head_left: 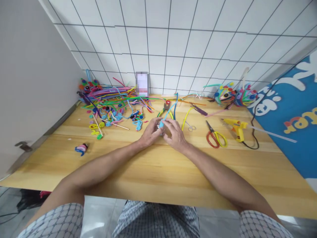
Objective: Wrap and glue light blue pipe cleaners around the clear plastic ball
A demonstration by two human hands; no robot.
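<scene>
Both hands meet over the middle of the table. My left hand (150,134) is closed around a small clear ball (158,126), which the fingers partly cover. On the ball lies a light blue pipe cleaner (169,111), its long free end pointing up and to the right. My right hand (176,135) has its fingers bent in against the pipe cleaner, at the right side of the ball. Just behind the hands are pliers (166,106) with yellow-green handles, partly hidden.
Bundled pipe cleaners (111,92) and loose craft bits (116,114) cover the back left. Scissors (216,138) and a yellow glue gun (236,127) with a cord lie to the right. Decorated balls (225,94) stand at the back right. A phone (142,84) leans on the wall.
</scene>
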